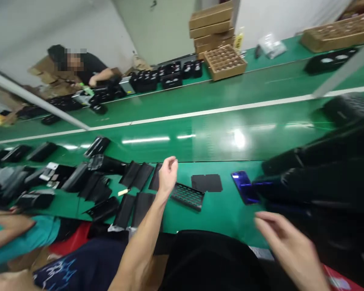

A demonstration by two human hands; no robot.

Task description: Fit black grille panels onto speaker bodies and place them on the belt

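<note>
My left hand is raised above the green bench with its fingers curled closed. Anything in them is too small or hidden to make out. Just right of its wrist lies a black perforated tray-like panel. Beyond that panel rests a flat black sheet with notched edges. My right hand, slightly blurred, hangs near the bench's front edge. Its thumb and finger come together at the tips, and I cannot see what is between them. A shiny blue-purple phone-like slab lies forward of it.
Black folded panels and a cream-handled tool lie to the left. Large black casings crowd the right. Across the green belt, a co-worker handles black units near a divided cardboard box. Another person's arm reaches in at left.
</note>
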